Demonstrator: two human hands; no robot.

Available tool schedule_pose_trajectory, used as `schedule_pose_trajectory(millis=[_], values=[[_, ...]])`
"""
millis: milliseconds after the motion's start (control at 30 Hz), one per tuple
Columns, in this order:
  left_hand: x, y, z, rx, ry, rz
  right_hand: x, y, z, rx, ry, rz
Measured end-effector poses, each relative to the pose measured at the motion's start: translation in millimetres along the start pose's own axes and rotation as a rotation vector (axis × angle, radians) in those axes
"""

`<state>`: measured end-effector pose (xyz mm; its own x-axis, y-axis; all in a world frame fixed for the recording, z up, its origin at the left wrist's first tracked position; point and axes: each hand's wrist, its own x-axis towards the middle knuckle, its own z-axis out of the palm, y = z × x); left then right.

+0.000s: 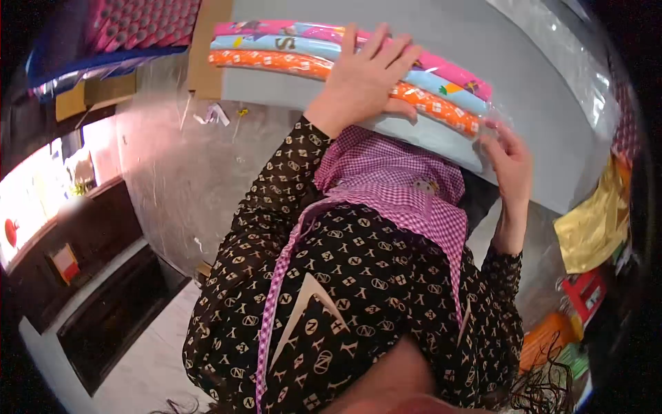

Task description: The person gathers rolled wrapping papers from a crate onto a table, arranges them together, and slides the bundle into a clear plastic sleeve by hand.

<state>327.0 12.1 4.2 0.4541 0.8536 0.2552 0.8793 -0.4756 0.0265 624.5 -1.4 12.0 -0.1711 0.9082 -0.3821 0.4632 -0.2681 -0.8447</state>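
Observation:
Three rolls of patterned wrapping paper lie side by side on the grey table: a pink roll (448, 67), a light blue roll (314, 47) and an orange roll (276, 61), all glossy with clear plastic. Across their middle rests my left hand (369, 76), palm down with fingers spread and thumb out over the near side. At the right end of the rolls, my right hand (509, 162) has its fingers curled toward the thumb, closed on the edge of the clear plastic wrap (502, 114). Its fingertips are partly hidden.
The grey table (276, 90) has brown cardboard (207, 52) at its left edge. Many pink rolls (141, 27) are stacked at upper left. Clear plastic sheeting (552, 34) lies at upper right. A gold packet (589, 228) and a red object (585, 293) are on the right.

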Motion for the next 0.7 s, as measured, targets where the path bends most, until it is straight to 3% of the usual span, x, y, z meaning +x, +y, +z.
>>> schedule_pose_trajectory(millis=[100,233,333,467,533,600,700], values=[[-3,-1,2,-0.025,0.020,-0.020,-1,9,4,0.072,0.180,-0.101],[-4,-2,3,-0.077,0.052,-0.024,0,7,3,0.148,0.244,-0.211],[-4,-2,3,-0.086,0.052,-0.020,4,13,-9,0.379,0.075,-0.073],[-4,-3,3,-0.037,0.042,-0.012,4,6,-5,0.255,0.118,0.012],[-5,2,3,-0.069,0.028,0.008,2,1,-1,0.048,0.150,-0.071],[-3,-1,0,0.017,0.016,0.010,0,-1,5,0.054,0.111,-0.135],[2,2,-7,0.026,0.024,0.039,4,11,4,-0.077,0.071,-0.105]])
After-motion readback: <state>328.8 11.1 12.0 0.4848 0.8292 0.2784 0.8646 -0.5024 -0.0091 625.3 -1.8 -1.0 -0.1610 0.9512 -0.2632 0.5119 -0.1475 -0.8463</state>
